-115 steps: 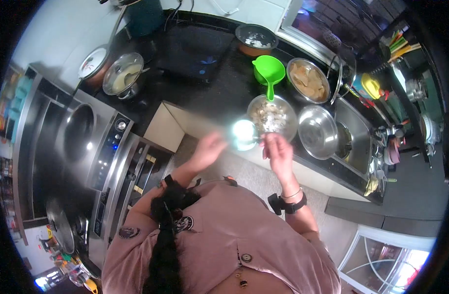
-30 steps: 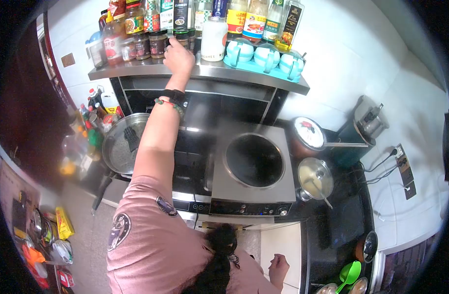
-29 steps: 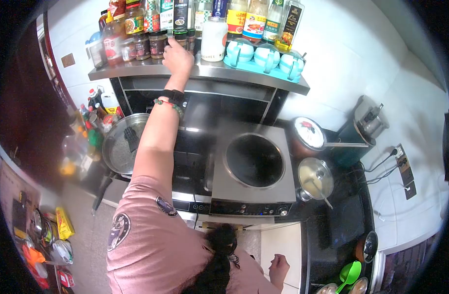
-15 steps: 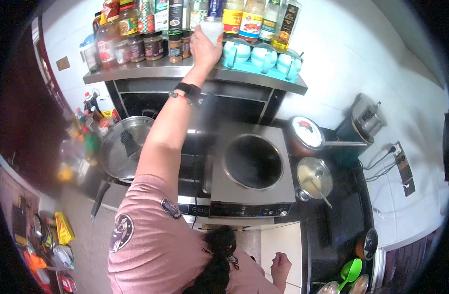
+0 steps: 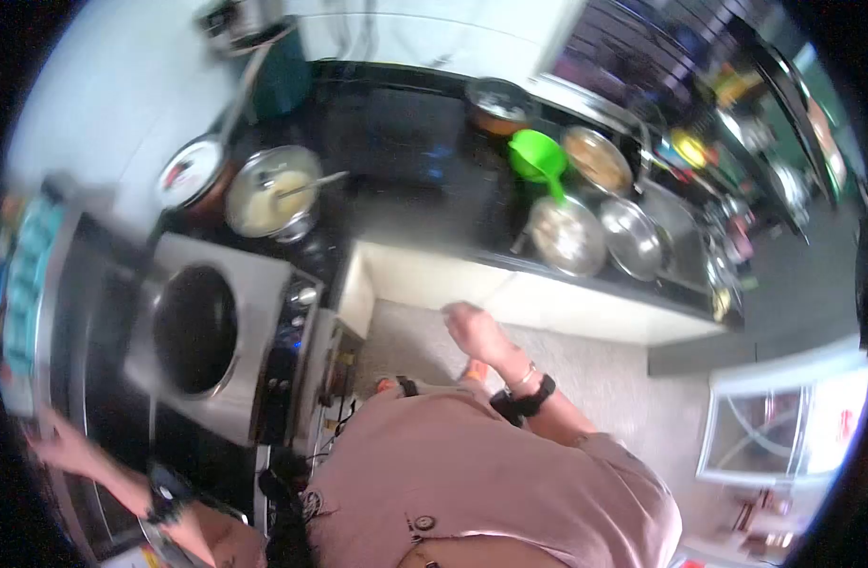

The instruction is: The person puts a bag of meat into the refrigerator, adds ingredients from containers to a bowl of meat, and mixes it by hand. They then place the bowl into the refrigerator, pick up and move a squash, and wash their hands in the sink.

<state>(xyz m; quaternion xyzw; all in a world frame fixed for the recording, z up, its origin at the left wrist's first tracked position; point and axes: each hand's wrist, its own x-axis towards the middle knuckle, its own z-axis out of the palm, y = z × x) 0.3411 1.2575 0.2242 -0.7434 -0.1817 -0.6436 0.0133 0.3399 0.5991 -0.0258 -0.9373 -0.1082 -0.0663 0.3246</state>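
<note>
Near left fingers (image 5: 52, 424), turquoise cups (image 5: 29, 295), apart

Spread over a steel shelf (image 5: 46, 322) bearing a turquoise tray (image 5: 27, 284) and a glossy black desk (image 5: 458, 208) laden with a white-lidded pot (image 5: 190, 172), a pale-filled bowl (image 5: 248, 175), a dark-rimmed bowl (image 5: 498, 123), a bright green scoop (image 5: 536, 154) and three metal bowls (image 5: 633, 237).

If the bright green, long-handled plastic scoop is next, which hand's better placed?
Right, probably. The right hand is nearer the bright green scoop; the left hand is stretched out the opposite way, beyond the square silver-and-black cooktop.
</note>
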